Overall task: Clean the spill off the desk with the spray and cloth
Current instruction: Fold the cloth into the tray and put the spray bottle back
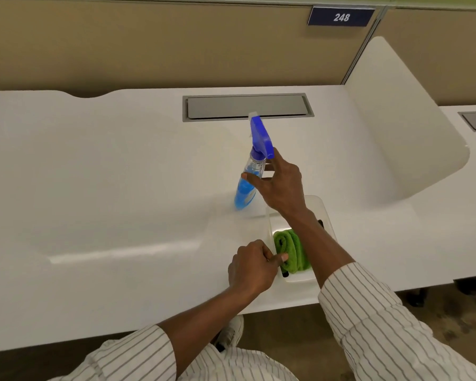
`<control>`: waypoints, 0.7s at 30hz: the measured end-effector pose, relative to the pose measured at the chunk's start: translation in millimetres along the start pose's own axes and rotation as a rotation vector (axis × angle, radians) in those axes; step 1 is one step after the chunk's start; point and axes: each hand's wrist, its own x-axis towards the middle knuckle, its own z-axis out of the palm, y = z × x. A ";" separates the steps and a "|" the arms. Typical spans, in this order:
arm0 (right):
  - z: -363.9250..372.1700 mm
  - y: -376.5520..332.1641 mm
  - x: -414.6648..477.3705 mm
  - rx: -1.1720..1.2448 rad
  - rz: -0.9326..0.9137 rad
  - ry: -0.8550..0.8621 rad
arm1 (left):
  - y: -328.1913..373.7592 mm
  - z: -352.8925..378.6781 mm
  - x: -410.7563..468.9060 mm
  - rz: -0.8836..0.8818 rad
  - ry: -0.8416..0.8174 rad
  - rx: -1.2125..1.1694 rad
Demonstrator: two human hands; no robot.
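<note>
A spray bottle [249,185] with blue liquid and a blue trigger head leans to the right on the white desk [107,174]. My right hand [279,182] is shut on its neck, thumb across the front and a finger against the trigger head. A rolled green cloth [291,250] lies in a clear plastic tray [320,209] near the desk's front edge, partly hidden under my right forearm. My left hand [252,266] grips the tray's left rim, one fingertip resting on the cloth. A faint yellowish smear [231,143] shows on the desk behind the bottle.
A grey cable hatch [248,107] is set into the desk at the back. A white curved divider [404,127] rises on the right, and a beige partition [176,42] with a sign reading 248 stands behind. A black object peeks from under the cloth.
</note>
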 end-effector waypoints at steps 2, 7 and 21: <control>-11.9 -8.7 -1.9 0.026 -0.041 0.099 | -0.2 -2.2 0.3 -0.005 -0.001 0.006; -56.4 -31.6 -8.6 0.010 -0.063 0.267 | -0.3 -5.6 -1.5 0.009 -0.035 -0.014; -108.6 -5.3 -58.3 -0.105 0.060 0.369 | 6.4 -12.5 -6.4 -0.010 -0.060 -0.044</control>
